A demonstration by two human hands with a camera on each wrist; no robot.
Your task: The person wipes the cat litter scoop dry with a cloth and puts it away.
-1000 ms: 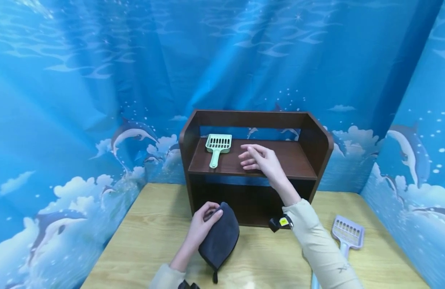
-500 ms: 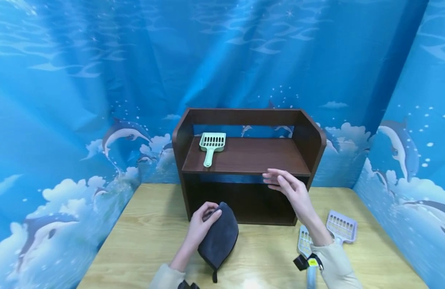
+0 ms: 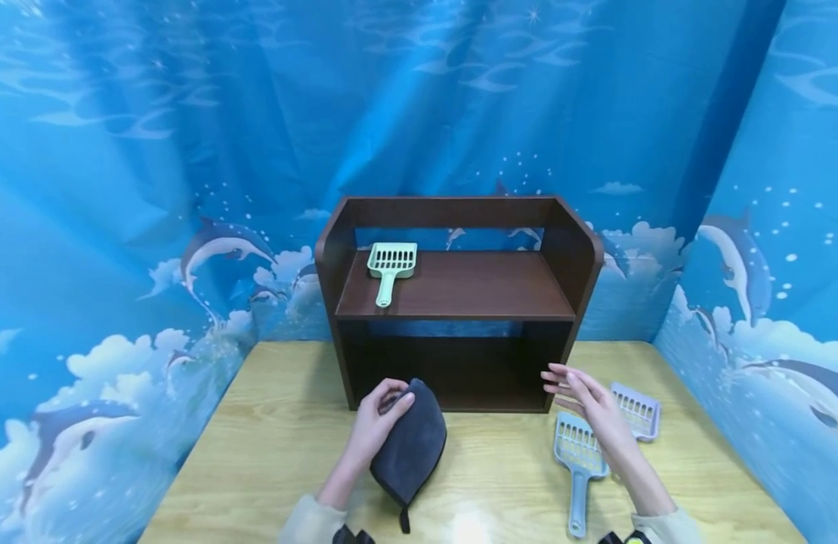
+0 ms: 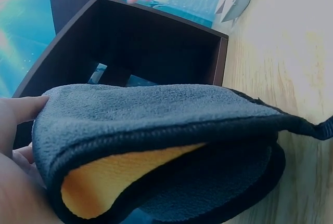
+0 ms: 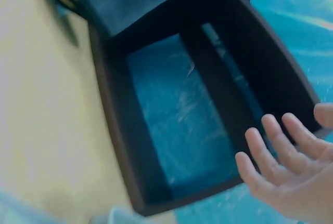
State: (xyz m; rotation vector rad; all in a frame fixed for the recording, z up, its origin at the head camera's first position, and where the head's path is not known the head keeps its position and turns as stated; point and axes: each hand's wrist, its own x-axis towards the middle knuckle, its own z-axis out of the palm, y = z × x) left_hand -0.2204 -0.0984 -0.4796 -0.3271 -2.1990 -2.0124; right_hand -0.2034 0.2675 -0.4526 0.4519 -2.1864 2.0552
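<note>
A folded dark grey cleaning cloth point(image 3: 417, 442) with a hanging loop is pinched by my left hand point(image 3: 378, 423), in front of the shelf. The left wrist view shows its yellow lining and dark edging on the cloth point(image 4: 140, 109). My right hand point(image 3: 598, 412) is in the air at the shelf's right front, fingers extended and holding nothing. Under it, a blue litter scoop point(image 3: 578, 499) lies on the table. Partly behind the hand is a lilac litter scoop point(image 3: 648, 432). A light green litter scoop point(image 3: 386, 287) lies on the upper left of the brown two-tier shelf point(image 3: 473, 291).
The shelf stands at the back of a wooden table point(image 3: 276, 431). Its raised side panel point(image 3: 582, 261) flanks the upper tier on the right. A blue ocean-print curtain point(image 3: 419, 106) surrounds the table at the back and sides.
My right hand has moved from over the upper shelf down and right, uncovering the blue scoop. The left hand keeps its pinch on the cloth. The head view has shifted slightly.
</note>
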